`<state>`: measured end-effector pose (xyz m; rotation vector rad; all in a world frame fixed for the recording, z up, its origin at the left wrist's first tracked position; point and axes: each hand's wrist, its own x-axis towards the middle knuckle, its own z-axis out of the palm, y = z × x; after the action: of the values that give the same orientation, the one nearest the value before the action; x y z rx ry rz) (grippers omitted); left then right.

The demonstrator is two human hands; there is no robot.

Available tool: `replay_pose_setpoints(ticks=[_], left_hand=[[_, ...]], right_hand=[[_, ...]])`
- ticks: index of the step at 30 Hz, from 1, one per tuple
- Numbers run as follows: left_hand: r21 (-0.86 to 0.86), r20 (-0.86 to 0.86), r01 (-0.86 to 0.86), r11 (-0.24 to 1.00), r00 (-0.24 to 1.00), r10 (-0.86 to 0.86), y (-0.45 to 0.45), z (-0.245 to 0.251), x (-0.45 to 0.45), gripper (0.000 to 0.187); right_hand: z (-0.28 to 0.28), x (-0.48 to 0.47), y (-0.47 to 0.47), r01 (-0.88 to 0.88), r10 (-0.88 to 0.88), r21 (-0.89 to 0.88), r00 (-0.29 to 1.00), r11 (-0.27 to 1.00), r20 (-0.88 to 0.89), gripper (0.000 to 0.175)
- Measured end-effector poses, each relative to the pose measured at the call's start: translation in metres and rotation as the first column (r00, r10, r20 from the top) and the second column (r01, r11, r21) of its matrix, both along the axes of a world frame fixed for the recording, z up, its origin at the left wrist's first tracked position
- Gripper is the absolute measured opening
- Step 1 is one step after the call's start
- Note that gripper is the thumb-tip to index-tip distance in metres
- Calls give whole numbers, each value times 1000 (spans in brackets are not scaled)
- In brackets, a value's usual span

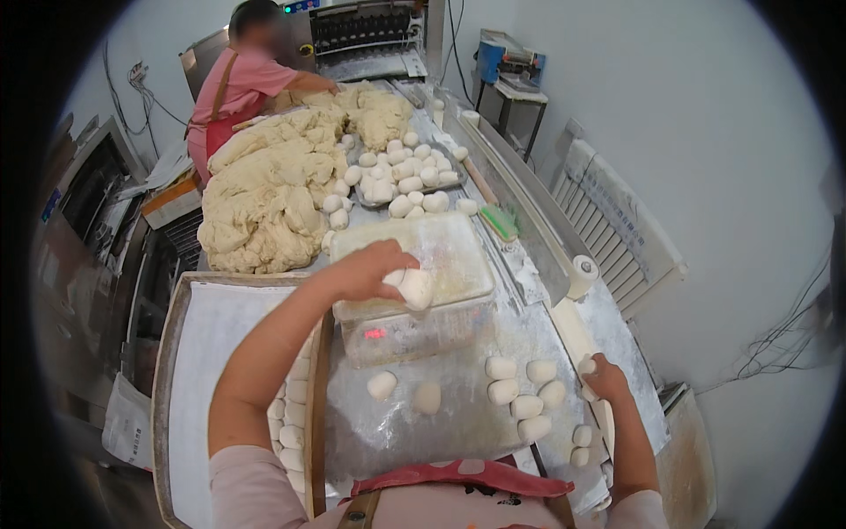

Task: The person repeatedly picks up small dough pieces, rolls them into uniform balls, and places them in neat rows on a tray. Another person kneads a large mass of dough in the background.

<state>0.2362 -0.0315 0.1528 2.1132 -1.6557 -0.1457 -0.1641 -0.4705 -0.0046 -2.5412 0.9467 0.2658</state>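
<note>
My left hand (378,270) grips white dough pieces (418,289), one plainly visible and another partly behind the fingers. It is just over the platform (456,254) of a digital scale with a lit red display. On the right, my right hand (608,380) has its fingers closed around a small dough piece (587,366) at a narrow conveyor belt (570,327). Between my arms, one dough piece (382,385) and another (427,397) sit apart on the floury metal table (396,436). Several more dough pieces (527,407) are grouped nearer the belt.
A wooden-rimmed tray (318,423) holds rows of dough pieces at left. Beyond the scale are a large dough mass (264,198), a heaped tray of dough pieces (396,172) and a green-bristled brush (499,223). A co-worker (228,92) reaches into dough at the far end.
</note>
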Motion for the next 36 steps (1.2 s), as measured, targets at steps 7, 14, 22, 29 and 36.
replay_pose_setpoints(ticks=[7,14,22,29,36], left_hand=[[-811,134,-251,529,799,586,-9,140,21,44],[-425,-293,500,755,713,-637,40,192,-174,32],[-415,-379,659,628,502,-777,29,157,-194,30],[-368,-457,610,701,538,-708,12,146,-197,29],[-339,-486,574,745,572,-661,16,142,-202,28]], right_hand=[[193,137,83,-386,-460,695,543,607,703,51],[184,71,109,-307,299,-67,816,949,495,45],[0,-111,0,349,-343,-25,930,937,131,87],[-11,-156,1,514,-532,149,836,845,136,103],[11,-125,8,349,-347,-99,937,932,39,104]])
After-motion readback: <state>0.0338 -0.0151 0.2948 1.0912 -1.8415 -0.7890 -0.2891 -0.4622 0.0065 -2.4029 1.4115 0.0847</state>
